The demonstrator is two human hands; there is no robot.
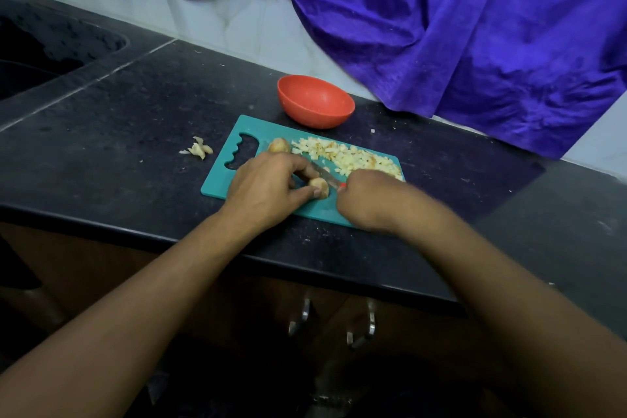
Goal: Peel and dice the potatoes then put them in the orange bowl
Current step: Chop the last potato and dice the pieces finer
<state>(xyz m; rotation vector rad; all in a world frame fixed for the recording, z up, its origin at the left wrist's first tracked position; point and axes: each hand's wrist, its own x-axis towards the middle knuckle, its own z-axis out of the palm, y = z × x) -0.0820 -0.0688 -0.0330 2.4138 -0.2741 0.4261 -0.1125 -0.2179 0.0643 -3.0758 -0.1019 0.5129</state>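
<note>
At the far left a dark sink [40, 54] is sunk into the black tabletop [135, 119]. A small heap of potato peel [198, 148] lies on the tabletop, just left of a teal cutting board [220, 180] and apart from it.

The left hand [268, 190] rests on the board's near left part. Its grip is pinched on a potato piece [320, 187], with the thumb on the near side, the fingers curled over the far side, and the piece sitting on the board. Beyond this hand a small potato [279, 145] lies at the board's far edge, beside the handle cut-out.

The knife [322, 173] slants across the board, its blade touching the right side of the held piece. Behind the board, near the wall, the orange bowl [315, 102] stands on the tabletop, and nothing shows inside it. A band of diced potato [349, 158] runs along the board's far right half.

The right hand [366, 200] sits on the board's near right corner, its grip wrapped round the knife's handle, of which only a red tip shows.

A purple cloth [475, 27] hangs down the wall at the right. Two metal cabinet handles [366, 326] show below the tabletop's edge.
</note>
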